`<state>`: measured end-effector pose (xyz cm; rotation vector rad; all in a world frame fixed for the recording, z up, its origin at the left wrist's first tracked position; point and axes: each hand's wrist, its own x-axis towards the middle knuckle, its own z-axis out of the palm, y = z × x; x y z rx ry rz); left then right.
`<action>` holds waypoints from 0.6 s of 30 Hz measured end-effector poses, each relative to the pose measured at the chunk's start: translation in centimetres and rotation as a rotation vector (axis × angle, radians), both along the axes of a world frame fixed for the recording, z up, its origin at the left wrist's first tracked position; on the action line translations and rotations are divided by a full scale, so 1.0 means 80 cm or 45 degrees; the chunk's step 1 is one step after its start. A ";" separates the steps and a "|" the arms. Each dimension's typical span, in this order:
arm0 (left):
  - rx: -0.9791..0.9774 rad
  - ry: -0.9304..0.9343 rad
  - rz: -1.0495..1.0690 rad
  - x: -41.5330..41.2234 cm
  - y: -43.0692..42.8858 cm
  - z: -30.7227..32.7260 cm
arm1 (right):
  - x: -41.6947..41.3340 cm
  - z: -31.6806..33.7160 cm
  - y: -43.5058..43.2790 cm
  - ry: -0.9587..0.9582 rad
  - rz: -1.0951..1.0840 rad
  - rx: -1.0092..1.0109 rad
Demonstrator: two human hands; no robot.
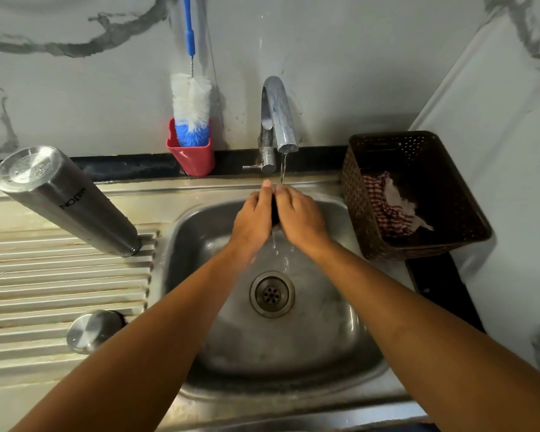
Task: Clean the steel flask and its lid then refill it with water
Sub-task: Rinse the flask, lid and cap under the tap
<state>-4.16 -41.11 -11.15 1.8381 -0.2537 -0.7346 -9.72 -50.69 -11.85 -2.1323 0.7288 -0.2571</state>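
I am looking down into the sink (181, 232), where the tap (278, 120) is running. The steel flask (72, 204) is standing mouth-down on the ribbed drainboard (60, 291) at far left, well apart from both hands. Its steel lid (91, 330) is lying near left on the same ribs. The left hand (253, 219) and right hand (300, 216) are clasping a small dark piece (275, 213) between them under the stream. I am judging the flask rigid, light while empty and slick when wet, so I am favouring a full wrap around mid-body.
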 end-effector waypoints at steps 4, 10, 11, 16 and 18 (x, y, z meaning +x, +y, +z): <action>0.166 0.100 -0.022 0.009 0.000 0.013 | -0.013 -0.002 0.000 -0.230 0.177 -0.413; 0.017 -0.051 0.062 -0.006 -0.002 0.000 | 0.004 0.008 0.005 -0.127 -0.094 0.339; -0.016 -0.116 0.039 -0.010 -0.001 -0.001 | 0.006 0.018 0.005 -0.065 -0.174 0.594; -0.070 -0.215 0.014 -0.010 0.002 -0.008 | 0.004 0.023 0.005 0.081 -0.188 0.495; -0.090 0.008 0.153 -0.004 -0.004 -0.003 | -0.005 0.013 0.007 -0.020 0.007 -0.184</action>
